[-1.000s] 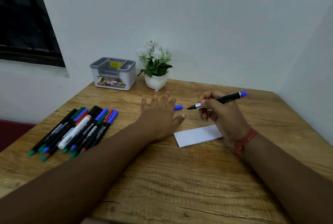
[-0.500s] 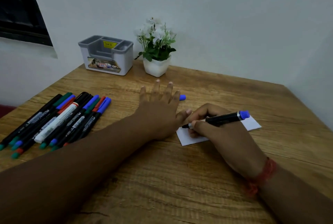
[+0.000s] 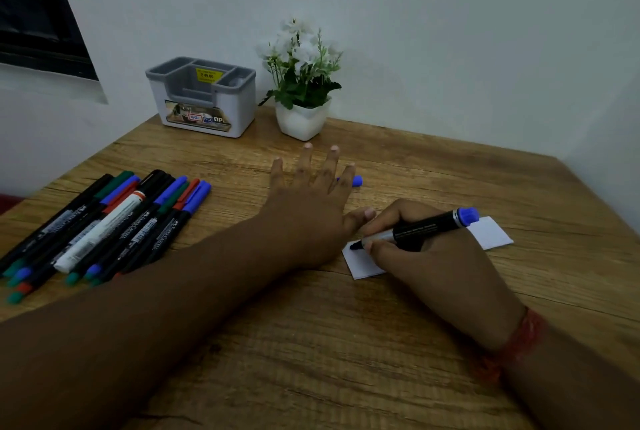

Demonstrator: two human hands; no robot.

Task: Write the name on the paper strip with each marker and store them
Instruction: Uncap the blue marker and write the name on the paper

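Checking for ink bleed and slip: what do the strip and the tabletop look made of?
Paper strip: thin, matte white paper by its look, lying flat with crisp edges. Table: wood or wood-look laminate, low sheen, with visible grain lines and dark cracks; which, cannot tell.

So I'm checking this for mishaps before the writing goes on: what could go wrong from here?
The paper strip is held only at its left edge by the left hand, so it may skid under the marker in the right hand. The loose blue cap by the fingertips could roll away.
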